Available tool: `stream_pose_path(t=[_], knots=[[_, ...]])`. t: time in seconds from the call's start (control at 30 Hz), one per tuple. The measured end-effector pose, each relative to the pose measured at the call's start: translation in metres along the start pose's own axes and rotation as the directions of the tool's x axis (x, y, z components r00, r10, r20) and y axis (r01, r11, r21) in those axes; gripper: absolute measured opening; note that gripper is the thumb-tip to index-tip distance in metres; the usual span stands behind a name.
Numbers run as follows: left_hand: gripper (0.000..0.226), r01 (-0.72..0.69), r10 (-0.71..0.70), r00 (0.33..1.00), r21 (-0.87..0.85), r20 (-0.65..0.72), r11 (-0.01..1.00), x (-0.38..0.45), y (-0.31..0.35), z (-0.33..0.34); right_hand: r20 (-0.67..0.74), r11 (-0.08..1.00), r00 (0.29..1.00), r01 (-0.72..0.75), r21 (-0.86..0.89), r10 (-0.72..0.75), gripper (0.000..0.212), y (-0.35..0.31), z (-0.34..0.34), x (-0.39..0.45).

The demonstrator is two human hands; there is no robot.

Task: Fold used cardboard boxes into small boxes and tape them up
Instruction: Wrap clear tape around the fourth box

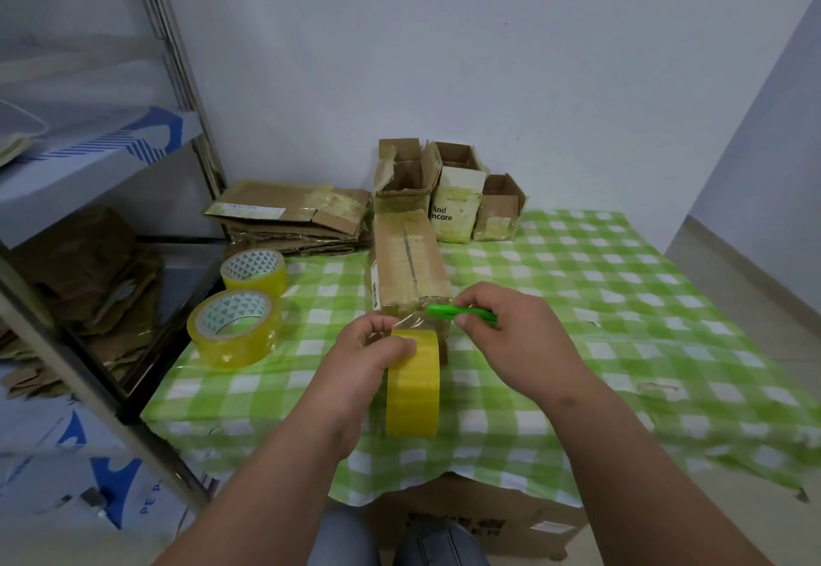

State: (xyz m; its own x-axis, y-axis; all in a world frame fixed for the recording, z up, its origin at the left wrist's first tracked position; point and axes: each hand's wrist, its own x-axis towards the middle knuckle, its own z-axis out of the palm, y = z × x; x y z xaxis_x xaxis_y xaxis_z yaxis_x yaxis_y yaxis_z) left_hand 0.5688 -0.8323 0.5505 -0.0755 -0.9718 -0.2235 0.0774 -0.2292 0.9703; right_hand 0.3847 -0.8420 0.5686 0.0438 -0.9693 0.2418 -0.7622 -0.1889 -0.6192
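Note:
A long brown cardboard box (408, 265) lies on the green checked tablecloth (622, 290), its near end pointing at me. My left hand (366, 354) grips a yellow tape roll (413, 381) held upright just in front of the box. A strip of clear tape (415, 320) runs from the roll up to the box's near edge. My right hand (511, 336) holds a green cutter (460, 313), whose tip rests at the stretched tape beside the box corner.
Two more yellow tape rolls (237, 327) (255, 272) sit at the table's left edge. Flattened cardboard (293, 218) is stacked at the back left. Three open small boxes (448, 192) stand against the wall. A metal shelf (89, 192) holding cardboard stands to the left.

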Motion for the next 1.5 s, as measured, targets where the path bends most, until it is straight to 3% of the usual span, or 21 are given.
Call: stream_pose_path(t=[0.2,0.7,1.03,1.27,1.4,1.5], knots=[[0.017,0.0,0.0,1.0,0.013,-0.011,1.0,0.0,-0.001,0.0,-0.018,0.958,0.987,0.149,-0.243,-0.159,0.016,-0.013,0.006,0.005],[0.011,-0.017,0.017,1.0,0.005,-0.015,1.0,0.001,-0.006,0.001,-0.031,0.898,0.949,0.287,-0.334,-0.315,0.013,-0.019,0.022,0.011],[0.008,-0.048,0.05,0.998,0.082,-0.025,0.995,0.008,-0.006,-0.005,0.035,0.877,0.973,0.221,-0.426,-0.228,0.016,-0.012,0.003,0.012],[0.014,-0.043,0.042,0.999,0.086,0.012,0.995,0.012,-0.005,-0.005,-0.017,0.87,0.987,0.132,-0.475,-0.159,0.015,0.012,-0.01,0.008],[0.015,-0.04,0.038,0.999,0.073,0.025,0.997,0.012,-0.005,-0.006,-0.053,0.905,0.997,0.034,-0.424,-0.062,0.014,0.029,-0.01,0.001],[0.013,-0.049,0.047,0.999,0.067,0.02,0.997,0.015,-0.009,-0.007,-0.037,0.956,0.995,-0.099,-0.275,0.093,0.014,0.035,-0.005,-0.004]])
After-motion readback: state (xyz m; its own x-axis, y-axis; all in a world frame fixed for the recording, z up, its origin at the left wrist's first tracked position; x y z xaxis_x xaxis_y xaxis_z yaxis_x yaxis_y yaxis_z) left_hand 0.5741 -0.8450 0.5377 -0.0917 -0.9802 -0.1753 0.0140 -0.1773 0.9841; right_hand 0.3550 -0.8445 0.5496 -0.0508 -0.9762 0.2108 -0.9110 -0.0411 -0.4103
